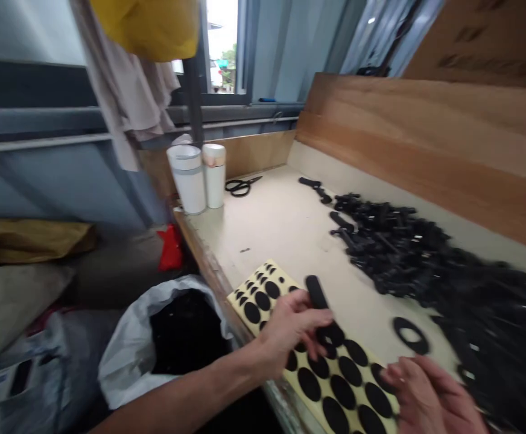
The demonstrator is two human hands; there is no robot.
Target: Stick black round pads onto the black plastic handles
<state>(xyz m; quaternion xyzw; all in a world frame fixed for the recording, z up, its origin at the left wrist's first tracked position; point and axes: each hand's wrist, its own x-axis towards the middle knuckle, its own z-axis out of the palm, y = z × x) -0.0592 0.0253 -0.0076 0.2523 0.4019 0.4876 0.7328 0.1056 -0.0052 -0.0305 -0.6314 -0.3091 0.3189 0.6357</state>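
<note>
A black plastic part with a rounded bar-shaped end (317, 292) is gripped between the thumb and fingers of my left hand (288, 328). Below it lies a pale yellow sheet of round black stickers (309, 384), large discs in rows and smaller dots at the far end. My right hand (432, 395) is over the sheet's right edge, its thumb and fingers closed together. Whatever may be between those fingertips is too blurred to make out. A black ring (410, 335) rests on the table just beyond my right hand.
A heap of black parts (394, 241) spreads along the table's right side, beside a wooden board (417, 150). Black scissors (241, 187), a white cup (187, 181) and a pale bottle (215, 178) stand or lie at the far left. A white sack (125, 343) sits below the table edge.
</note>
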